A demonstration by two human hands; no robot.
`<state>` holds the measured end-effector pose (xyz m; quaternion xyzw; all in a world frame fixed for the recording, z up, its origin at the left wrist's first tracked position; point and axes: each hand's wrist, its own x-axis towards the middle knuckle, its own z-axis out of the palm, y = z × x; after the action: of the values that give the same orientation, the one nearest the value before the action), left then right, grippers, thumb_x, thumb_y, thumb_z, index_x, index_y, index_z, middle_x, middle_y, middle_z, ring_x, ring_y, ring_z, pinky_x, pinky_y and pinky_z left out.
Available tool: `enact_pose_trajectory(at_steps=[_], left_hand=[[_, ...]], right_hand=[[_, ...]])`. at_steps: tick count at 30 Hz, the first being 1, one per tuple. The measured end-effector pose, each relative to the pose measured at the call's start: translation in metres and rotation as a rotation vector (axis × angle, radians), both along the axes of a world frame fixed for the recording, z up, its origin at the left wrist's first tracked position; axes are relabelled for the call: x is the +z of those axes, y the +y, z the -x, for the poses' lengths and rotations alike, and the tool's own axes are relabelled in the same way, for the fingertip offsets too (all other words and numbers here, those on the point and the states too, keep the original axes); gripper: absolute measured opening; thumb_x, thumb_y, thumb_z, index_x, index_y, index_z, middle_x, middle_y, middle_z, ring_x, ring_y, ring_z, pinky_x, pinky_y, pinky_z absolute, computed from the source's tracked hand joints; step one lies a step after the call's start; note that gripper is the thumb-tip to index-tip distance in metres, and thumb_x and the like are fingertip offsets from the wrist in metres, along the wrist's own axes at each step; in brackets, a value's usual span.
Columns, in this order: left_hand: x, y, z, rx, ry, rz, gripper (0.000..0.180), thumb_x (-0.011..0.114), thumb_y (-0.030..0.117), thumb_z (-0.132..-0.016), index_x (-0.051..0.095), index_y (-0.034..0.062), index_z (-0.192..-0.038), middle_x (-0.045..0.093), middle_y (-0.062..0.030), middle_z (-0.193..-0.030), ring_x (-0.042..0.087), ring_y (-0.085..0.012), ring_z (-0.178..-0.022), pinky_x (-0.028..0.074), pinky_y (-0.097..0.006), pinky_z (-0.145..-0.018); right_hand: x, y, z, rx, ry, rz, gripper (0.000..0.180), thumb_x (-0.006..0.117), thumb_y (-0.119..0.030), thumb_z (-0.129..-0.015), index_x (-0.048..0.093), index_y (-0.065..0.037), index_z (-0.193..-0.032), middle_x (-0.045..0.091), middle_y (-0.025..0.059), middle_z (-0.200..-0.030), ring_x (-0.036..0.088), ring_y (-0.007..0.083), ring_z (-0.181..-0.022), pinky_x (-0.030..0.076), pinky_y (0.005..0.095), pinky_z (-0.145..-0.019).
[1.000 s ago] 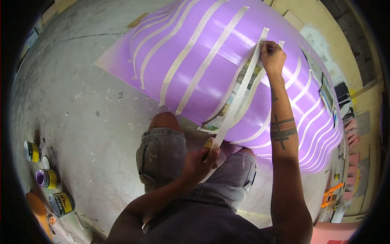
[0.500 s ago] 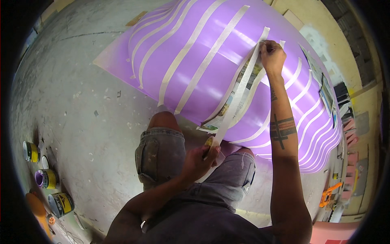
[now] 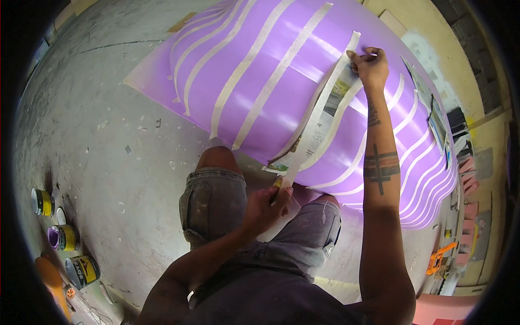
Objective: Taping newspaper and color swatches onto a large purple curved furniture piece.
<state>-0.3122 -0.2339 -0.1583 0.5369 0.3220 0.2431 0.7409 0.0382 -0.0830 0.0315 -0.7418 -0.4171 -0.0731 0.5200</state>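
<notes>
A large, rounded, glossy purple panel (image 3: 303,92) with pale strips of masking tape across it lies before me. Between two strips sits a piece of newspaper (image 3: 331,105). One long tape strip (image 3: 319,111) runs along the newspaper from the panel's top down to my left hand (image 3: 266,208). That hand is closed round a tape roll (image 3: 278,182), mostly hidden by the fingers, near the panel's lower edge. My right hand (image 3: 371,69), on a tattooed forearm, pinches the strip's edge near its top end, thumb and forefinger against the tape.
My bent knees (image 3: 216,160) are close to the panel's near edge. On the floor at left stand several paint tins (image 3: 67,238), one with purple inside, beside an orange tool (image 3: 50,276). An orange tool (image 3: 440,258) and pink pieces (image 3: 468,211) are at right.
My right hand has shifted slightly right, its fingers less bunched. The tape strip, straighter before, now bows along the newspaper's edge. My left hand has barely moved.
</notes>
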Motion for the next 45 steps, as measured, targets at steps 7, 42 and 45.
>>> enact_pose_trajectory(at_steps=[7, 42, 45], left_hand=[[0.008, 0.002, 0.001, 0.026, -0.030, 0.090, 0.045, 0.064, 0.039, -0.103, 0.066, 0.0009, -0.079, 0.063, -0.0036, -0.062, 0.059, -0.0087, -0.056, 0.045, -0.028, -0.054], [0.043, 0.003, 0.013, 0.001, -0.024, 0.024, 0.043, 0.060, 0.033, -0.106, 0.067, -0.0021, -0.082, 0.065, -0.0060, -0.064, 0.063, -0.0112, -0.059, 0.050, -0.028, -0.057], [0.036, 0.003, 0.010, -0.002, -0.070, 0.051, 0.043, 0.060, 0.032, -0.106, 0.067, -0.0024, -0.082, 0.064, -0.0062, -0.064, 0.063, -0.0115, -0.059, 0.050, -0.028, -0.057]], right_hand=[[-0.002, 0.005, 0.001, -0.097, 0.004, 0.036, 0.039, 0.093, -0.026, -0.077, 0.066, 0.001, -0.087, 0.069, 0.0053, -0.071, 0.066, 0.0125, -0.059, 0.053, 0.0270, -0.055], [-0.043, -0.011, 0.041, -0.250, -0.300, 0.070, 0.044, 0.084, -0.048, -0.081, 0.069, -0.007, -0.085, 0.073, 0.0087, -0.078, 0.071, 0.0300, -0.073, 0.056, 0.0425, -0.067], [-0.042, -0.008, 0.031, -0.276, -0.225, 0.067, 0.047, 0.083, -0.051, -0.082, 0.069, -0.007, -0.083, 0.073, 0.0087, -0.075, 0.072, 0.0301, -0.070, 0.057, 0.0419, -0.067]])
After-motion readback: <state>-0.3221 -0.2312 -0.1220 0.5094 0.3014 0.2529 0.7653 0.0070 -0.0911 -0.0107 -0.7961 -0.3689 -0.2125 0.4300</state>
